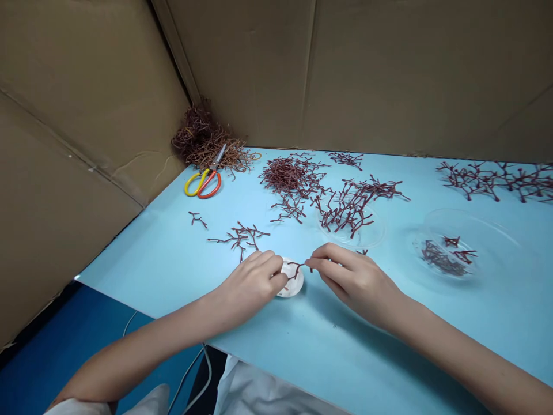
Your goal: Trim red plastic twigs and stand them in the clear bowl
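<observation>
My right hand pinches the end of a small branched dark red sprig between thumb and forefinger, and the sprig spans the top of a small white dish. My left hand is curled at the dish's left edge, with its fingers on the rim. Part of the dish is hidden under those fingers. Just beyond my left hand lies a looser branched sprig on the blue table top.
Red-handled scissors lie near a tangled sprig heap in the cardboard-walled corner. Further sprig piles spread across the table. Clear round dishes hold sprigs at right. Cables hang below the near edge.
</observation>
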The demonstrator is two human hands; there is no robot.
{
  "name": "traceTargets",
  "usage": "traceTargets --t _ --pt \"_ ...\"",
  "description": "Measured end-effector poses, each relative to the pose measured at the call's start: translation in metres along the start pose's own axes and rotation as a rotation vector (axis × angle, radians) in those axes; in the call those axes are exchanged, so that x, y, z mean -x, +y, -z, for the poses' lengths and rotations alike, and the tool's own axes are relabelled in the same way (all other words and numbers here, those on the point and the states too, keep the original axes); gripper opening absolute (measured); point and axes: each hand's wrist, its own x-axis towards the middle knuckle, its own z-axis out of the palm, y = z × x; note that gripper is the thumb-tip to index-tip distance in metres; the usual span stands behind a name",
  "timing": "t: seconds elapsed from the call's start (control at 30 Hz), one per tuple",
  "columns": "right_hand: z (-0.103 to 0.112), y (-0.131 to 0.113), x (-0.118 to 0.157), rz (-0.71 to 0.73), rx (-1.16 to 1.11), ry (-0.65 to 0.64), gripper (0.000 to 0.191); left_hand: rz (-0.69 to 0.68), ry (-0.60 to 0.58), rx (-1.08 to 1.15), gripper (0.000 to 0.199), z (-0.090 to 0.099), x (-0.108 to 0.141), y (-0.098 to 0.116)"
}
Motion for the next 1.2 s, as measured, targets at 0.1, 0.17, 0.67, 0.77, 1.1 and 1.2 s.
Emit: traceTargets --t 0.1,0.17,0.67,0.77,1.1,1.2 --pt "0.007 0.001 -0.003 -0.034 -0.021 0.000 0.024 0.036 0.057 0.036 0.027 0.006 0.002 -0.003" --pt "0.011 0.002 -0.004 -0.056 -0.035 0.004 0.022 0.055 0.105 0.084 0.028 0.012 0.004 -0.004" --pt "0.037 0.016 0.042 -0.332 0.017 0.205 0.017 0.357 0.188 0.468 0.010 0.036 -0.059 -0.026" --pt "0.041 0.027 0.061 -0.478 0.037 0.221 0.015 0.373 0.036 0.419 0.010 0.038 -0.086 -0.027" --pt "0.042 0.031 0.076 -0.404 0.001 0.181 0.020 0.282 -0.105 0.164 0.009 0.035 -0.137 -0.028" --pt "0.040 0.031 0.078 -0.372 -0.015 0.156 0.021 0.193 -0.170 0.118 0.014 0.027 -0.148 -0.033"
